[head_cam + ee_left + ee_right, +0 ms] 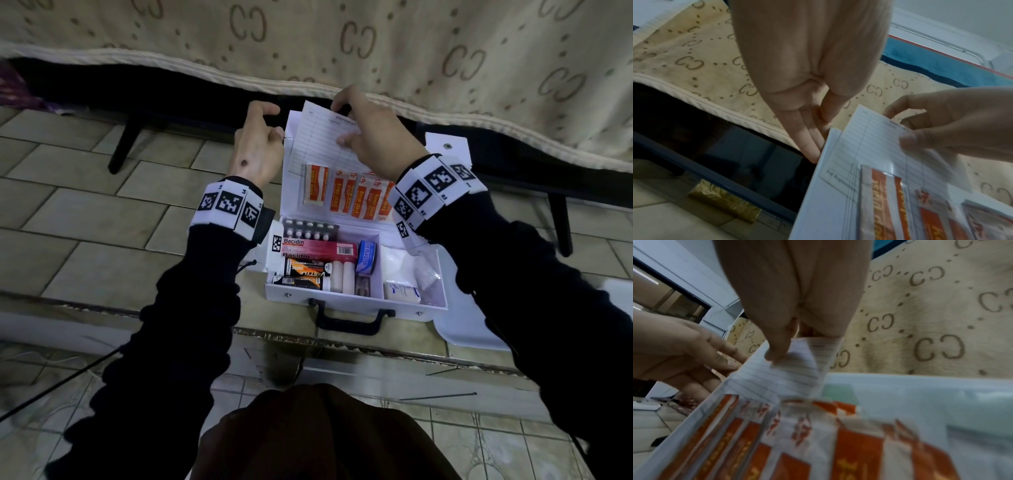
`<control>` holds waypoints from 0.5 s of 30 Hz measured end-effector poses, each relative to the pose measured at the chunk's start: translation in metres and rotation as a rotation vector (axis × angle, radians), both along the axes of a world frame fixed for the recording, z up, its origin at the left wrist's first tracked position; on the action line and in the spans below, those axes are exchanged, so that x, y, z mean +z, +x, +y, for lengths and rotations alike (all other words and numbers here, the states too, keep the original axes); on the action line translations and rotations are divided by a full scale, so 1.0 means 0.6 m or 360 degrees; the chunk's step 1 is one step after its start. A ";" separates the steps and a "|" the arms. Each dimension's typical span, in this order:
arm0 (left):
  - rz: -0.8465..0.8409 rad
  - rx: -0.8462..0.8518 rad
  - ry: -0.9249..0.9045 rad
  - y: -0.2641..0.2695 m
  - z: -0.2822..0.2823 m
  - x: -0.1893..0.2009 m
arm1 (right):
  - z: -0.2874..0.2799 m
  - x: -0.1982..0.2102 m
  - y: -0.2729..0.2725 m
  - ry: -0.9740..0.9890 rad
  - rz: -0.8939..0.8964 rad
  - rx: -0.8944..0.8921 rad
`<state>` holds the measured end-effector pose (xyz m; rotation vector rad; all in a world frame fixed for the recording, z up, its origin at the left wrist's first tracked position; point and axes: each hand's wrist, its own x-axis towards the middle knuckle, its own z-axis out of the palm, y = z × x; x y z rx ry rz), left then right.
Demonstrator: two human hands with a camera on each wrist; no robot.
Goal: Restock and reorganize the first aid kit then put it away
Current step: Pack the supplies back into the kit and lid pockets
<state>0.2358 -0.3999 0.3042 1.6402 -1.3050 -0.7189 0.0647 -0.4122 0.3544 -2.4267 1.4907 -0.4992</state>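
From the head camera, a white plastic first aid case with a black carry handle lies open on a tiled ledge beside a bed draped in a beige patterned blanket. Its raised lid holds a row of orange-and-white plaster sachets behind a clear pocket, and its tray holds a red Bacidin box, a silver blister strip of white pills, two black-and-orange tubes, pale bandage rolls, a blue plaster-tape roll and a white gauze packet. The right hand pinches a white lined paper sheet at its top edge, thumb in front and fingers behind. The left hand sits at the lid's left edge with fingers curled. From the left wrist camera, the left hand has its fingertips laid straight against the lid's edge, touching it without wrapping it, while the right hand pinches the paper sheet above the sachets. From the right wrist camera, the right hand clamps the paper sheet between thumb and fingers, the blurred sachets below it, and the left hand rests extended fingers at the lid's side.
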 end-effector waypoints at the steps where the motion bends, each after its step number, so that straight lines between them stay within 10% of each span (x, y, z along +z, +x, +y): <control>1: 0.0000 -0.0002 -0.0002 0.000 -0.001 -0.001 | 0.001 -0.002 0.002 -0.0045 -0.0080 0.0008; 15: -0.0017 -0.0005 -0.0024 0.002 -0.007 -0.005 | -0.008 -0.028 0.022 -0.0141 -0.0449 -0.0052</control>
